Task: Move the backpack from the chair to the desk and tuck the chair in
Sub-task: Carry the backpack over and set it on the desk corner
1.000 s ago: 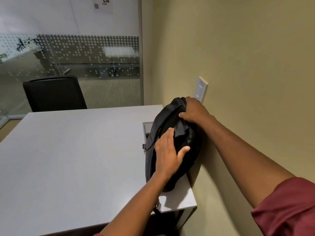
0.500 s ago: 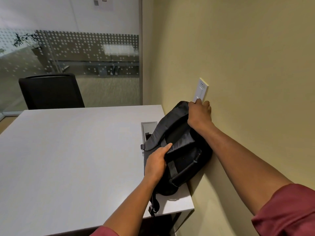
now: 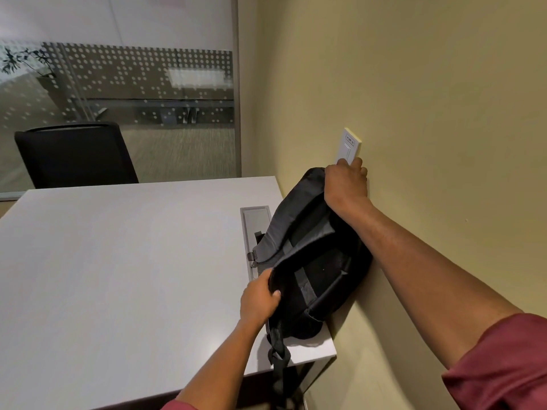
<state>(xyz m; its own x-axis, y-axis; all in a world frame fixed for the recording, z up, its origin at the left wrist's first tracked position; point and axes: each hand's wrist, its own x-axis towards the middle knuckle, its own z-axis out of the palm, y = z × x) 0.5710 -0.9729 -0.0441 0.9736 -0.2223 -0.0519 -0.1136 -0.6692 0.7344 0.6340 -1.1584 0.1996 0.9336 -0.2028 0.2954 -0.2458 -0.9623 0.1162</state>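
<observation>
Right hand (image 3: 345, 184): closed over the top of the backpack (image 3: 310, 261), knuckles close to the wall switch (image 3: 349, 147); judged to be steadying it upright.
Left hand (image 3: 259, 297): fingers curled around the bag's lower left edge, thumb on its face.
Backpack: on the desk (image 3: 118, 276), right near corner, leaning against the wall (image 3: 414, 113); one strap (image 3: 278, 359) hangs over the front edge.
Chair (image 3: 74, 155): at the far side; the one to tuck not seen.
</observation>
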